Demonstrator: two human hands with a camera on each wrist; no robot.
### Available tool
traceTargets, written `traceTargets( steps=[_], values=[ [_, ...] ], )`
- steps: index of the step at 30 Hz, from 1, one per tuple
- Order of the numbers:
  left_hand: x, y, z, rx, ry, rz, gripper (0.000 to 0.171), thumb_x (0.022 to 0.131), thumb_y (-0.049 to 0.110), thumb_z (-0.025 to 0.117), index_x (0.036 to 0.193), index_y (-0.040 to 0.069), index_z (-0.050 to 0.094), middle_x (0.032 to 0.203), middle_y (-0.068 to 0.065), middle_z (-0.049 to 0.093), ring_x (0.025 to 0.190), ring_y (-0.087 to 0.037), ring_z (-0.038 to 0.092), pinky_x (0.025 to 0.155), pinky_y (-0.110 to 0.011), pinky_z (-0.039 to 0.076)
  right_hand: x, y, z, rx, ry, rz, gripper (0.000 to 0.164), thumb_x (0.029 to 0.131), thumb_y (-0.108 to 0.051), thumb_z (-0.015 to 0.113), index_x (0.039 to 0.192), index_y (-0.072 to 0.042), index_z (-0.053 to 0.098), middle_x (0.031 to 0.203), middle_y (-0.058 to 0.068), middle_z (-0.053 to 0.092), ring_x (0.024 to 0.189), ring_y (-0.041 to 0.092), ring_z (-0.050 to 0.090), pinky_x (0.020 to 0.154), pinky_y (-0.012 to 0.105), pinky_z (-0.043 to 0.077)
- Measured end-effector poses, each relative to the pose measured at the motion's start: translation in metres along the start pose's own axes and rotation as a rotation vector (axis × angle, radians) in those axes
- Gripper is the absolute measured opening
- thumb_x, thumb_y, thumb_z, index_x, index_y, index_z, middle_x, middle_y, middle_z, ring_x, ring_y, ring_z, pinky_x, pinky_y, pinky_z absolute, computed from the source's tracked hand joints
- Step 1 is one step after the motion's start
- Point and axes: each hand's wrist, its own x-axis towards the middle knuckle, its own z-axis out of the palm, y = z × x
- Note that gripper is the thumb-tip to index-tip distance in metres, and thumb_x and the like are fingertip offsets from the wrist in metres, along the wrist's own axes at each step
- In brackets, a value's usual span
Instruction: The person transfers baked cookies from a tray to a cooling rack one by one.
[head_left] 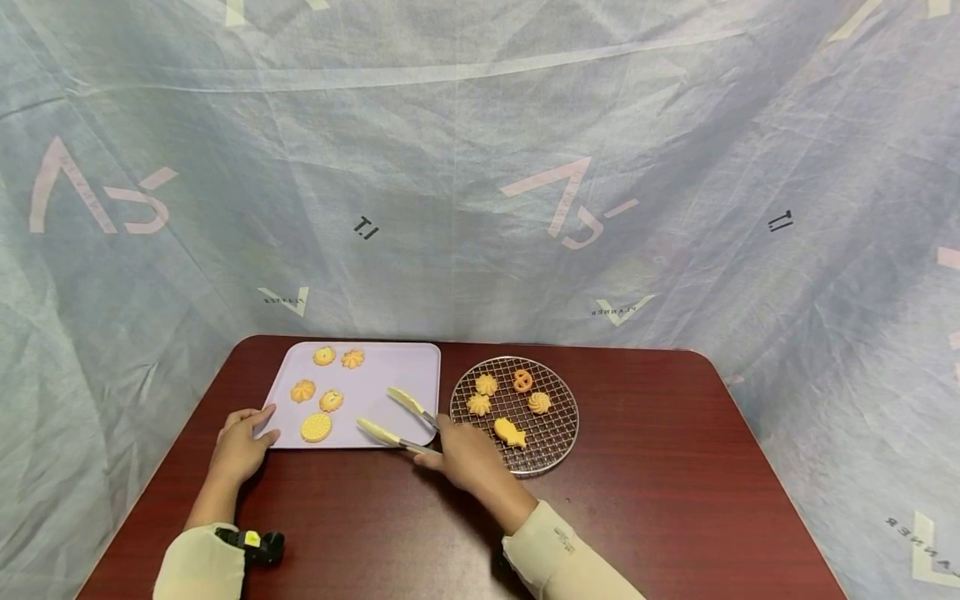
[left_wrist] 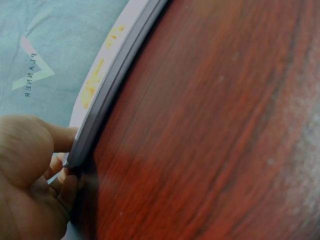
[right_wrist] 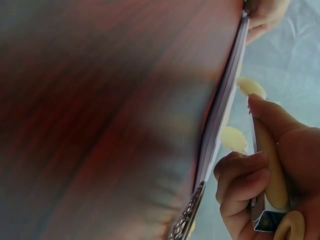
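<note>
My left hand [head_left: 238, 450] grips the near left corner of a pale lilac tray [head_left: 386, 367]; in the left wrist view its thumb lies over the rim [left_wrist: 102, 100] and the fingers curl below. Several cookies lie on the tray's left half, among them a round yellow cookie [head_left: 316, 427] and a flower-shaped cookie [head_left: 303, 391]. With my right hand [head_left: 468, 454] I hold a pair of tongs [head_left: 380, 432] by its handles [right_wrist: 272, 175]. The yellow tips are spread apart over the tray's right part, with nothing between them.
Right of the tray is a round wire rack [head_left: 555, 435]. It bears a fish-shaped cookie [head_left: 511, 432], a pretzel [head_left: 522, 381] and several flower-shaped or swirled cookies [head_left: 539, 402]. All stand on a dark red wooden table [head_left: 652, 467], with grey printed cloth [head_left: 465, 208] hanging behind and at the sides.
</note>
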Motion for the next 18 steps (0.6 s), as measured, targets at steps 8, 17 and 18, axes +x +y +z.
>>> traceTargets(
  steps=[8,17,18],
  values=[
    [0.001,-0.002,0.001,-0.005,0.002,-0.007,0.056,0.102,0.008,0.059,0.153,-0.005,0.039,0.147,-0.036,0.030,0.135,-0.058,0.029,0.110,-0.070,0.027,0.008,-0.009,0.001,-0.036,0.006,-0.012,0.063,0.085,-0.057,0.078,0.121,-0.009,0.063,0.078,0.006,0.063,0.062,0.020,0.058,0.050,0.034,0.046],
    [0.001,-0.001,0.000,-0.004,0.001,-0.003,0.057,0.102,0.008,0.060,0.153,-0.005,0.039,0.147,-0.036,0.030,0.136,-0.058,0.029,0.110,-0.070,0.027,0.022,-0.020,0.004,-0.083,-0.031,-0.002,0.059,0.084,-0.059,0.078,0.116,-0.012,0.062,0.076,0.006,0.061,0.064,0.022,0.060,0.051,0.035,0.047],
    [0.000,-0.001,0.000,-0.004,0.001,-0.002,0.057,0.102,0.008,0.060,0.153,-0.005,0.039,0.147,-0.036,0.030,0.136,-0.058,0.029,0.110,-0.071,0.027,0.023,-0.021,0.004,-0.087,-0.034,0.000,0.060,0.084,-0.059,0.078,0.117,-0.012,0.062,0.077,0.006,0.061,0.065,0.023,0.061,0.051,0.035,0.047]
  ],
)
